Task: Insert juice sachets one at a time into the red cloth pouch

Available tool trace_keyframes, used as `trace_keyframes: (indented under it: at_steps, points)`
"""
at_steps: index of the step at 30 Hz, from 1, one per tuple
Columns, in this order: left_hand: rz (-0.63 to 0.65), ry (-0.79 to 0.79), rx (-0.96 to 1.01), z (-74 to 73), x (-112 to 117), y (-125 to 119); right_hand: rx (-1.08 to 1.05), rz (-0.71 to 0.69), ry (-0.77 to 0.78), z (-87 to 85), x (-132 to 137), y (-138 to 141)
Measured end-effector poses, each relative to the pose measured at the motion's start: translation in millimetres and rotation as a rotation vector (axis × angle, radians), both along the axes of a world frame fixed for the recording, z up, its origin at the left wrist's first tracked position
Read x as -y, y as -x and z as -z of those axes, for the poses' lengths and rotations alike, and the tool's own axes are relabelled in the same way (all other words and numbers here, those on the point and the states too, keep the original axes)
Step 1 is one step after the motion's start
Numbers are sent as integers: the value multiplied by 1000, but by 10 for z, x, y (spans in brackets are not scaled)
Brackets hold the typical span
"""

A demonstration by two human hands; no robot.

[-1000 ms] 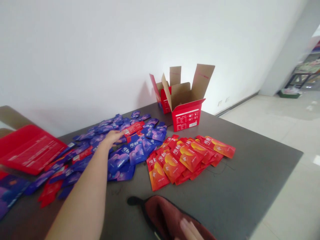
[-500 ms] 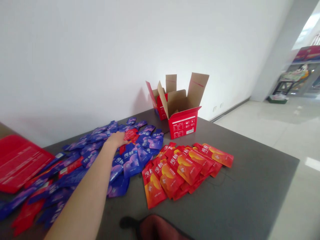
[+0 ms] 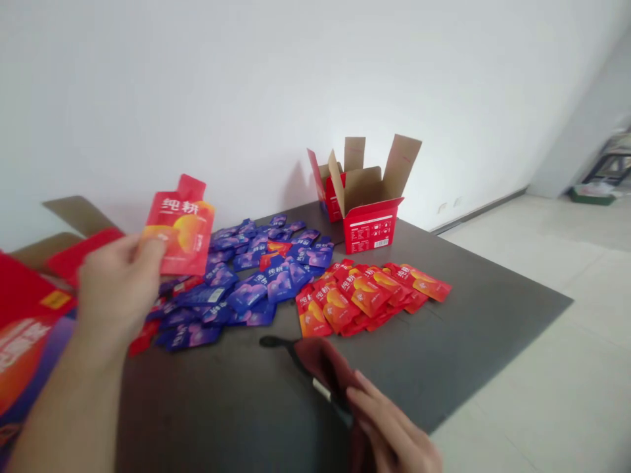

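Observation:
My left hand pinches a red spouted pouch with yellow-orange print by its lower left corner, raised above the table. At the bottom, my right hand grips a maroon fabric item with black edging and a dark loop; its kind I cannot make out, and its lower part is cut off by the frame. Purple-blue pouches lie in a loose heap beyond my left hand, with a few red ones among them. Overlapping red pouches form a pile right of the heap.
Two red cartons stand with flaps up at the back, a nearer one and one behind it. A large red and purple carton is at the left edge. The grey table meets a white wall; pale floor lies right.
My left hand has drawn back left from the heap and lifted a red pouch. My right hand has come into view at the maroon item. The view has shifted left.

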State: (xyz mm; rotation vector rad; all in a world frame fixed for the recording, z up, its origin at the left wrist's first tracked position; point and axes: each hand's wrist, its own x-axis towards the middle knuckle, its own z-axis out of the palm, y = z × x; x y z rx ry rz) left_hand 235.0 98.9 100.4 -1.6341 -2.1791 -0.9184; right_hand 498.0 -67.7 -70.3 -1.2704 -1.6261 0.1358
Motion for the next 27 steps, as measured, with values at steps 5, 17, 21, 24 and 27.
trace_keyframes:
  at_steps: [5,17,21,24,27]
  points:
    - [-136,99,12,465,1172,-101,-75,47,-65,-353,-38,-50]
    - [5,475,-126,1417,1696,-162,-51,81,-29,-598,-6,37]
    - [159,197,-308,1679,1795,117,-34,81,-2,-600,-34,123]
    - [413,143,-294,1831,1901,325,-22,78,4,-596,-62,184]
    - [541,183,-273,1877,1964,485,-35,32,10,-602,-101,277]
